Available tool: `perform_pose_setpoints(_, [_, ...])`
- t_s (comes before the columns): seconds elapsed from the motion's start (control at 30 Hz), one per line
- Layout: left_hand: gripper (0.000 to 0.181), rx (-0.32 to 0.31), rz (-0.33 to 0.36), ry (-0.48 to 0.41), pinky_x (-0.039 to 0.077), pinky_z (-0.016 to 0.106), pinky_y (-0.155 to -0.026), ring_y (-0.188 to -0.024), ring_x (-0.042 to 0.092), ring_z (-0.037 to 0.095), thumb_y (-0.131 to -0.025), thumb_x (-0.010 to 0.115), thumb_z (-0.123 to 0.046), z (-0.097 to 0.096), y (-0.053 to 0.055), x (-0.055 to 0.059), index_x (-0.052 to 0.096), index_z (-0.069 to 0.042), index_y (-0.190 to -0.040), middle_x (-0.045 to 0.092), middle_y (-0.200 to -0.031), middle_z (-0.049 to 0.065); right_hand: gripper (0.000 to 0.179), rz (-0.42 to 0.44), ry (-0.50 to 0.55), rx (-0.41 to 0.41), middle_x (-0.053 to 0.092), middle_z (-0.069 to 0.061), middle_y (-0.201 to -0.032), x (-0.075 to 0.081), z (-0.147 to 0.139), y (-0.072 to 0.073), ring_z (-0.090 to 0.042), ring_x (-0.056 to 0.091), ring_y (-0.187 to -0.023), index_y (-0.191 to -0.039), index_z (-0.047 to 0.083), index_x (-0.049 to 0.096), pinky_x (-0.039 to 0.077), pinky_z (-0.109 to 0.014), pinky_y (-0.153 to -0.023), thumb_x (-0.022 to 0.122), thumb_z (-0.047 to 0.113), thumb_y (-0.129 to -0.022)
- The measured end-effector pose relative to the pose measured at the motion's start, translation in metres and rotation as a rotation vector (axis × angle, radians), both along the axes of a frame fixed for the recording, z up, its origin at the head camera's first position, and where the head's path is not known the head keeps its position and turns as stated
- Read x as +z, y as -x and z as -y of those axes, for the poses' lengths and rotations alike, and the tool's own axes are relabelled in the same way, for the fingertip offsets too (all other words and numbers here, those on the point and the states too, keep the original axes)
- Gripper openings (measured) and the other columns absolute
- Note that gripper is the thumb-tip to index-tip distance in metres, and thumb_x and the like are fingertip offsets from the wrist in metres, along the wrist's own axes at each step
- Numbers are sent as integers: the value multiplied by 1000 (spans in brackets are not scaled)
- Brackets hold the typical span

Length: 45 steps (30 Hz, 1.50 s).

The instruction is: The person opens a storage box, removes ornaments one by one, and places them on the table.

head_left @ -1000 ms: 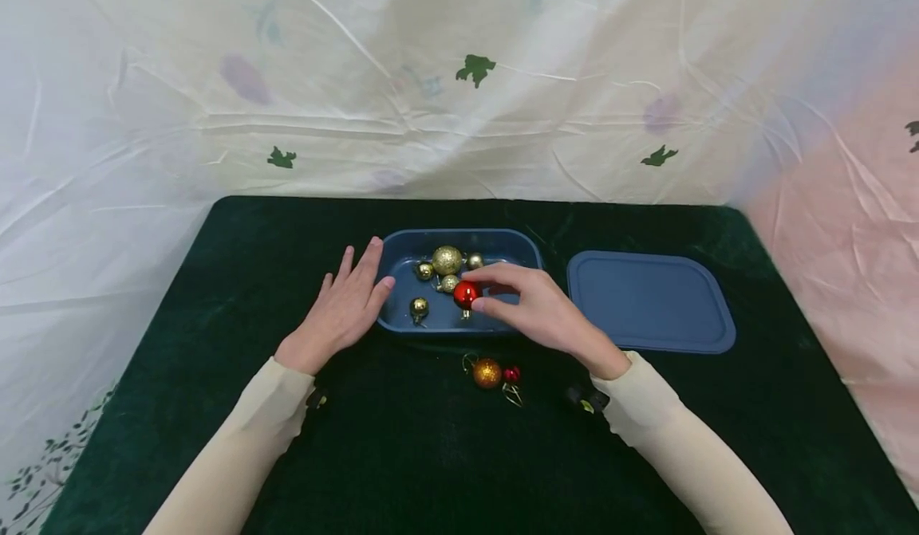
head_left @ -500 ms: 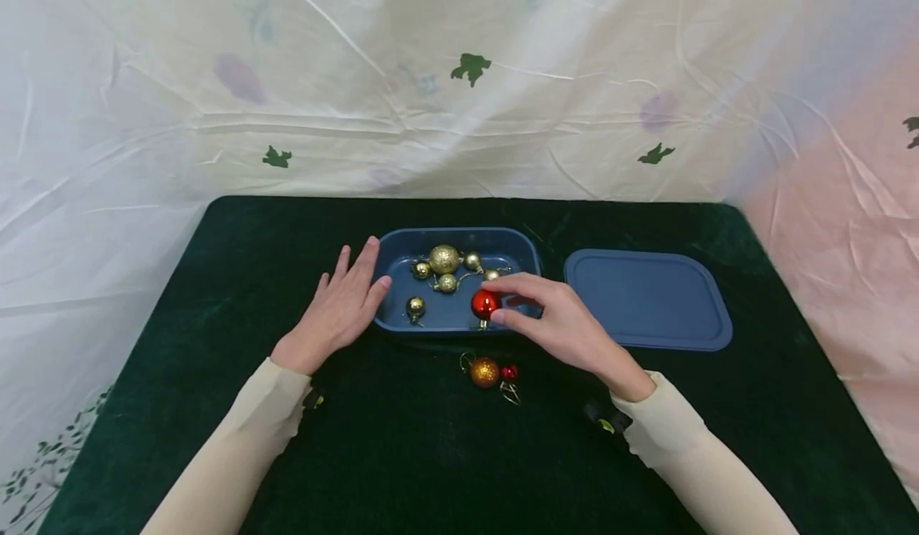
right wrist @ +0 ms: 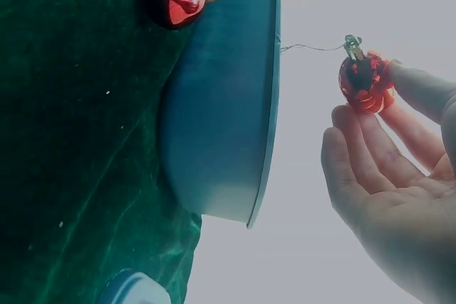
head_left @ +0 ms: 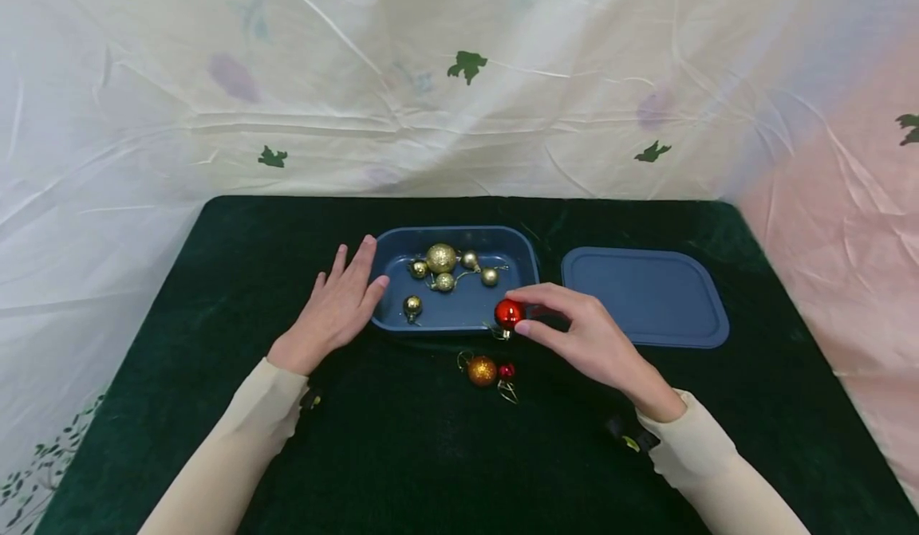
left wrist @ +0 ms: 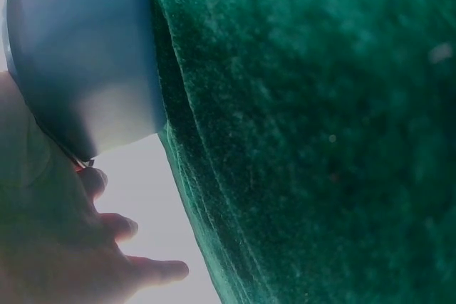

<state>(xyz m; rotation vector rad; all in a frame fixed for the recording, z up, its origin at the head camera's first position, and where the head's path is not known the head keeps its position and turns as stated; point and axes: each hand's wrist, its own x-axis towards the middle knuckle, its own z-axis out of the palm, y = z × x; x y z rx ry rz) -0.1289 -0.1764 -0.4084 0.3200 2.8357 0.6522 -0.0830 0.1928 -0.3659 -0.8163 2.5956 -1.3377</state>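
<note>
A shiny red bauble [head_left: 509, 312] is pinched between the thumb and fingers of my right hand [head_left: 585, 336], above the near right corner of the blue box [head_left: 527, 240]. In the right wrist view the red bauble [right wrist: 365, 82] has a gold cap and a thin loop trailing toward the rim. My left hand [head_left: 333, 304] rests against the box's left end with fingers straight. Inside the box lie several gold baubles, among them a large glittery gold bauble [head_left: 441, 258] and a small gold bauble [head_left: 412, 306] near the front left.
On the dark green cloth [head_left: 431, 455] in front of the box lie an orange glitter bauble [head_left: 482, 371] and a small red bauble [head_left: 506, 371], side by side. A flat blue lid [head_left: 646, 296] lies to the right of the box. A patterned curtain [head_left: 402, 80] hangs behind the table.
My right hand has moved right and toward me with the red bauble, from over the box's middle to its near right corner. My left hand stays at the box's left end.
</note>
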Motion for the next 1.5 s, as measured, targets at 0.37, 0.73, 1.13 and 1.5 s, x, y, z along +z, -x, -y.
perform_pose_setpoints(0.37, [73, 3, -21, 29, 6, 75, -117, -157, -9, 41, -111, 23, -52, -1, 0, 0, -4, -14, -167, -16, -172, 2, 41, 10, -40, -40, 65, 3, -136, -2, -16, -13, -19, 62, -122, -138, 25, 66, 52, -55, -99, 74, 26, -98])
perform_pose_setpoints(0.73, [73, 2, -18, 28, 6, 76, -117, -157, -9, 41, -111, 24, -51, -1, 0, -1, -4, -13, -167, -16, -172, 1, 40, -19, -64, -58, 66, 6, -135, -6, -30, -26, -16, 62, -123, -138, 26, 66, 52, -54, -100, 74, 23, -98])
perform_pose_setpoints(1.13, [73, 3, -16, 32, 6, 77, -116, -157, -10, 41, -111, 25, -51, -1, 0, -1, -4, -14, -167, -14, -173, 3, 40, 43, -108, -28, 66, 4, -134, -27, -40, -30, -18, 63, -122, -139, 24, 65, 52, -56, -98, 71, 28, -99])
perform_pose_setpoints(1.5, [72, -8, -27, 19, 6, 77, -116, -157, -10, 42, -112, 24, -49, 0, 0, -2, -3, -14, -167, -13, -173, 4, 41, 77, -132, 11, 66, 6, -135, -44, -39, -27, -14, 62, -123, -139, 21, 65, 53, -49, -101, 72, 28, -98])
